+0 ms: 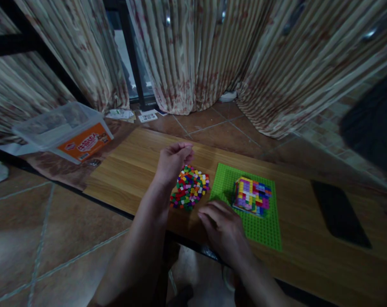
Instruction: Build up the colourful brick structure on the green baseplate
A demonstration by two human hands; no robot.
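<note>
A heap of small loose bricks (190, 187) in red, yellow, green, white and other colours lies on a wooden desk (132, 170), just below the middle of the frame. The left hand (173, 162) hovers over the upper left edge of the heap, its fingers curled together in a loose pinch; whether the grip holds a brick cannot be told. To the right of the heap lies a bright green baseplate (260, 230), and on it stands a blocky build of mixed coloured bricks (252, 196). The right hand (223, 228) rests palm down at the lower left corner of the baseplate, fingers slack and spread, clamped on nothing. Farther right on the desk lies a flat dark slab (338, 213). At the left of the frame a clear plastic box with an orange label (65, 132) sits on the desk's far end. Striped, flowered curtains (196, 51) hang across the top, above a brown tiled floor (36, 238).
</note>
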